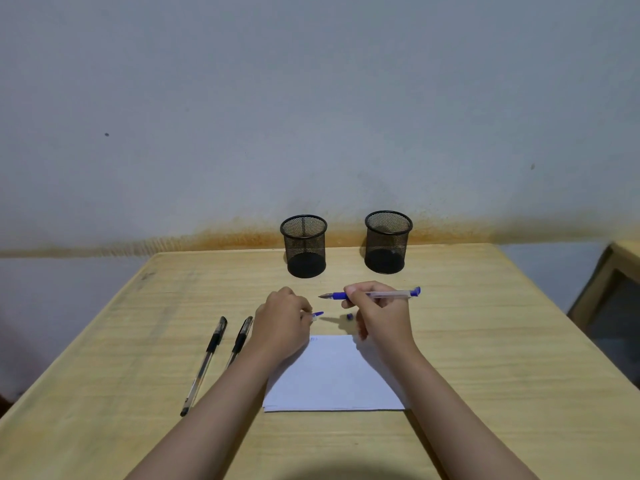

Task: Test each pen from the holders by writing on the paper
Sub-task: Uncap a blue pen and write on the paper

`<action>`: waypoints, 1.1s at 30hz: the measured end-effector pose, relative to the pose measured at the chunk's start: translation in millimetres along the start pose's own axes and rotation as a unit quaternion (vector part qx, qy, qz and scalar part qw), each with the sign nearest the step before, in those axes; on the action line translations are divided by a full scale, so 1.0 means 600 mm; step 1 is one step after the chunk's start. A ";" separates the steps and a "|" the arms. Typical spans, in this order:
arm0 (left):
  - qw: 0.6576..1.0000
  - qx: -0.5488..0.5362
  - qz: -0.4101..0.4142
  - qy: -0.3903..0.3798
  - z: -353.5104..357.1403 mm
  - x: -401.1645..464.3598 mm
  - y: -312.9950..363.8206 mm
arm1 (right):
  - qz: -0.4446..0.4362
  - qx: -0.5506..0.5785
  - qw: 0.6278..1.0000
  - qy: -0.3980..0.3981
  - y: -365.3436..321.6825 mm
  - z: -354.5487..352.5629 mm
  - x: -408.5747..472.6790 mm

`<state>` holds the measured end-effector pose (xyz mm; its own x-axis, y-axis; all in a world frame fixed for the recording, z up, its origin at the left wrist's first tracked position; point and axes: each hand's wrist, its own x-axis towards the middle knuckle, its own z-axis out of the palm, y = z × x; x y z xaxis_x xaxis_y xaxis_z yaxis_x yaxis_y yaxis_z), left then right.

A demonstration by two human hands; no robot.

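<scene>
My right hand (379,315) grips an uncapped blue pen (388,294) held level above the table, tip pointing left. My left hand (282,322) pinches the pen's blue-tipped clear cap (317,315), just left of the pen tip. A small blue piece (349,317) lies on the table between my hands. A white sheet of paper (332,375) lies below both hands, with faint blue marks at its top left corner. Two black mesh pen holders (304,249) (387,242) stand at the back and look empty. Two black capped pens (204,365) (240,337) lie left of my left arm.
The wooden table (485,341) meets a grey wall with an orange stain along its base. A dark piece of furniture (613,299) stands past the table's right edge.
</scene>
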<state>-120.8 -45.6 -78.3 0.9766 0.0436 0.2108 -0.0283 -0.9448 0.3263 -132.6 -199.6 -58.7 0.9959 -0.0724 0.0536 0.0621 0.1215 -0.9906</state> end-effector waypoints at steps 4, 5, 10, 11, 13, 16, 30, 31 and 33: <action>1.000 -0.028 -0.005 0.004 0.002 0.008 0.000 | -0.024 -0.048 0.999 0.009 0.001 -0.004 0.009; 0.999 -0.047 -0.009 0.004 0.002 0.009 -0.001 | -0.026 -0.050 0.998 0.012 0.001 -0.006 0.010; 0.998 -0.034 -0.014 -0.043 -0.001 0.010 -0.003 | -0.029 -0.036 0.999 0.013 -0.002 -0.012 0.016; 0.999 -0.014 -0.012 -0.050 0.000 0.011 -0.003 | -0.030 -0.040 0.999 0.013 -0.001 -0.012 0.016; 0.999 -0.001 -0.008 -0.053 0.000 0.012 -0.003 | -0.030 -0.046 0.998 0.012 0.000 -0.010 0.015; 0.998 -0.054 -0.013 -0.035 -0.005 0.010 0.000 | -0.031 -0.040 0.999 0.007 -0.001 -0.011 0.014; 0.964 -0.263 0.017 0.032 -0.036 -0.002 0.018 | -0.048 -0.043 0.998 -0.011 -0.002 -0.018 0.016; 0.962 -0.270 0.025 0.032 -0.038 -0.002 0.020 | -0.052 -0.044 0.997 -0.021 -0.001 -0.018 0.015; 0.959 -0.278 0.044 0.030 -0.043 -0.004 0.025 | -0.064 -0.055 0.996 -0.041 0.000 -0.017 0.012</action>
<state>-129.4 -51.4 -50.0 0.9514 0.0056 0.3078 -0.2364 -0.6273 0.7420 -126.1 -210.0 -59.8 0.9827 0.0009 0.1852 0.1852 0.0077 -0.9827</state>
